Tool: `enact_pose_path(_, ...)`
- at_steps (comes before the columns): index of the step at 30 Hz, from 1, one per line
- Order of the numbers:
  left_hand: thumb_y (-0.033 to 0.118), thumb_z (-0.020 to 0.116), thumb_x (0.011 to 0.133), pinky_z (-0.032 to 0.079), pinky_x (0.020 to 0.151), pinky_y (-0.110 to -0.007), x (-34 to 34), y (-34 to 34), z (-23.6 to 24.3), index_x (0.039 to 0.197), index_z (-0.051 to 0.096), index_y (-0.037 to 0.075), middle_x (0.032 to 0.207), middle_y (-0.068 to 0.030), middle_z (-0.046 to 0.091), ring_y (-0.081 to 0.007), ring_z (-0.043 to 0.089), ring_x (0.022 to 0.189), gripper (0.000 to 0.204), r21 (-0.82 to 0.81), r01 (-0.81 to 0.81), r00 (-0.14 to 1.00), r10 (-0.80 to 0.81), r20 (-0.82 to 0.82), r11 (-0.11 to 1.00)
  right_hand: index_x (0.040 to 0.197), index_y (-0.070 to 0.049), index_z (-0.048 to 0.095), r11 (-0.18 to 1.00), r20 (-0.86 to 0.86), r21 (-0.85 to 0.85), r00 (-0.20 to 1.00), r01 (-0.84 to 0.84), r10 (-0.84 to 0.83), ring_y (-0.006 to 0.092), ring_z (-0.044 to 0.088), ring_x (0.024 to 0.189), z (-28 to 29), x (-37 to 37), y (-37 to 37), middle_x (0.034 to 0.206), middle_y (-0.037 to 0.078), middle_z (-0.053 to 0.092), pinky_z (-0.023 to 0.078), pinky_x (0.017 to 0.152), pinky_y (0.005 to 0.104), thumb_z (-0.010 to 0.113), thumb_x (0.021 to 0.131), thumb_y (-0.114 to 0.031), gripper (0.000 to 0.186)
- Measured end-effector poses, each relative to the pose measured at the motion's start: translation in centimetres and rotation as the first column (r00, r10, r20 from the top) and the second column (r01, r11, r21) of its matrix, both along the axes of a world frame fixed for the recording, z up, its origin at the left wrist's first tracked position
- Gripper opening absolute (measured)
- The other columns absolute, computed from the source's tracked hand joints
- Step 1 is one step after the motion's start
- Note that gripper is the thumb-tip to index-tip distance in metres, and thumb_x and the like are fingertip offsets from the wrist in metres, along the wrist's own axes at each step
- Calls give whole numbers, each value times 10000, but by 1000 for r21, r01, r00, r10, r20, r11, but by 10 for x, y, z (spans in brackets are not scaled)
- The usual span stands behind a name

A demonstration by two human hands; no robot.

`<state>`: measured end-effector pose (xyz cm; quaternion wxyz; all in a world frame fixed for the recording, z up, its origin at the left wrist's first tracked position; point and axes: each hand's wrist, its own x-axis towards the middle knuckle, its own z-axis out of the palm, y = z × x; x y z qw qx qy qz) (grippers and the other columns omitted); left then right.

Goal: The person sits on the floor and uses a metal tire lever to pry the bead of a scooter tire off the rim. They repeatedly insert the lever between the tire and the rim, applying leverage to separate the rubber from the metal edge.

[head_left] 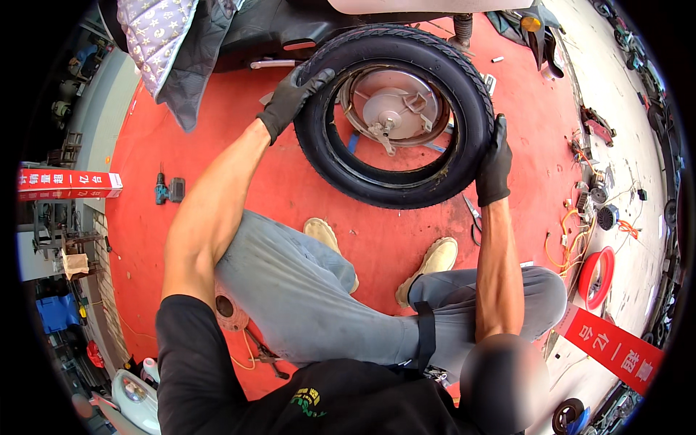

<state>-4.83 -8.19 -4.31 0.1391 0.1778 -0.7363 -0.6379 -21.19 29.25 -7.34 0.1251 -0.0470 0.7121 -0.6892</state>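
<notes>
**Tyre held at both sides over a wheel hub**

Left hand [292, 99]: black-gloved; fingers curled closed over the upper left tread of a black tyre [395, 116]; the tyre is gripped. Right hand [495, 165]: black-gloved; closed on the tyre's lower right edge, fingers pressed against the sidewall; the tyre is thus held between the two hands, standing tilted on the red floor mat [290, 188].

Inside the tyre's ring, between the hands: a grey metal wheel hub [395, 107] with a brake arm is seen; whether the tyre is seated on its rim cannot be told.

Below the right hand, just beside it: pliers [474, 217] are laid on the mat. Below both hands: two tan shoes [435, 262] and grey trouser legs are seen, the person being seated.

Well to the left of the left hand: a teal cordless drill [167, 191] is laid on the mat; further left a red box [69, 183] is found. Well to the right of the right hand: orange cable [569, 243] and a red hoop [598, 275] are noted on the concrete.
</notes>
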Motion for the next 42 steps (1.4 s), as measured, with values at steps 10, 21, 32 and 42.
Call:
enact_pose_path(10, 417, 616, 1047, 471, 1059, -288, -44, -48, -42, 1484, 527, 24, 1358, -49, 637, -119, 593, 1203, 594, 141, -32, 998, 23, 66, 990, 1469, 71, 508, 994, -227, -40, 969, -106, 95, 182, 571, 1276, 27, -17, -47, 1412, 143, 615, 446, 1086, 324, 594, 1066, -353, 591)
enact_pose_path(21, 388, 693, 999, 440, 1117, -315, -71, -83, -83, 1509, 482, 12, 1437, -96, 586, -167, 557, 1295, 668, 217, 29, 998, -42, 52, 976, 1523, 78, 409, 987, -352, 139, 928, -78, 123, 276, 474, 1433, 30, -12, -79, 1552, 232, 479, 378, 1178, 376, 721, 984, -314, 736)
enact_pose_path(32, 565, 906, 646, 366, 1203, -455, -122, -16, -3, 1582, 276, -33, 1514, -300, 456, -416, 444, 1425, 1277, -931, 4, 995, 89, 39, 365, 1524, 37, 438, 982, -411, 149, 896, -117, 170, 269, 508, 1392, 21, -22, -71, 1522, 205, 516, 400, 1154, 376, 727, 978, -352, 730)
enact_pose_path(42, 541, 919, 631, 335, 1224, -450, -139, -11, -3, 1593, 233, -18, 1536, -289, 432, -425, 416, 1441, 1307, -947, 75, 992, 77, 104, 313, 1554, 49, 377, 989, -335, 25, 931, -146, 146, 242, 507, 1386, 13, -19, -62, 1549, 197, 489, 400, 1155, 364, 710, 1000, -313, 740)
